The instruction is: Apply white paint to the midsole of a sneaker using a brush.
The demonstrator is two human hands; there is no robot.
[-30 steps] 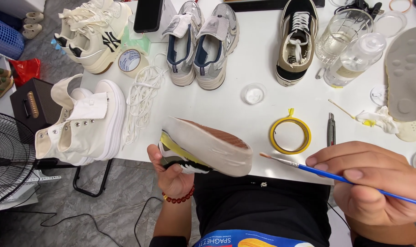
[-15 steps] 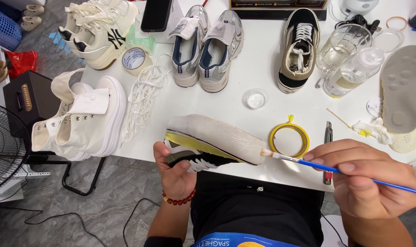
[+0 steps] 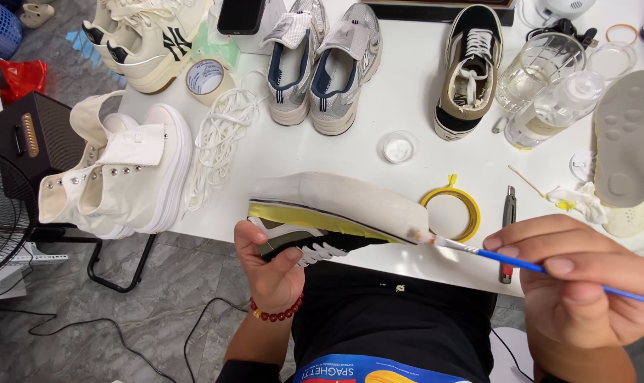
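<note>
My left hand [image 3: 272,266] grips a sneaker [image 3: 336,209] turned on its side, its pale sole facing up, a yellow midsole stripe and black upper with white laces below. My right hand [image 3: 584,284] pinches a thin blue-handled paintbrush [image 3: 520,262]. The brush's bristle tip touches the toe end of the sole. A red bead bracelet sits on my left wrist. Both hands hover just in front of the white table's near edge [image 3: 435,273], above my lap.
On the table lie a yellow tape ring [image 3: 453,213], a small utility knife [image 3: 507,213], a little white dish [image 3: 398,147], a grey sneaker pair [image 3: 325,60], a tan and black sneaker [image 3: 471,67], white high-tops [image 3: 120,170], loose laces, clear bottle and glass, insoles. A fan stands at left.
My left hand has tilted the sneaker flatter with the sole up, and the brush tip has moved left onto the toe end of the sole.
</note>
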